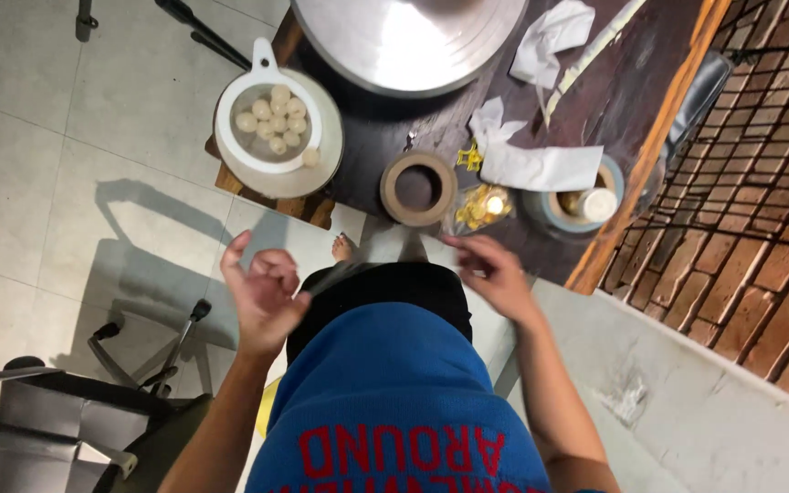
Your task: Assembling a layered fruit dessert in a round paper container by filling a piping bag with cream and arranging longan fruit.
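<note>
My left hand (262, 297) hovers in front of my waist with its fingers curled and the index finger raised. It is blurred, and a faint thin grey streak leads from it toward my middle; I cannot tell whether it holds anything. My right hand (495, 274) is at the same height on the other side, fingers stretched leftward, nothing seen in it. Just beyond the hands, on the near edge of a dark wooden table (614, 100), lie a brown tape roll (417, 212) and a clear bag of small yellow pieces (481, 208).
A white strainer of pale round balls (271, 119) sits in a dish at the table's left corner. A large metal disc (408, 36), crumpled white papers (541, 164) and a grey-blue ring holding a white-capped bottle (586, 203) lie further back. Brick wall (760, 228) right; chair (66, 411) lower left.
</note>
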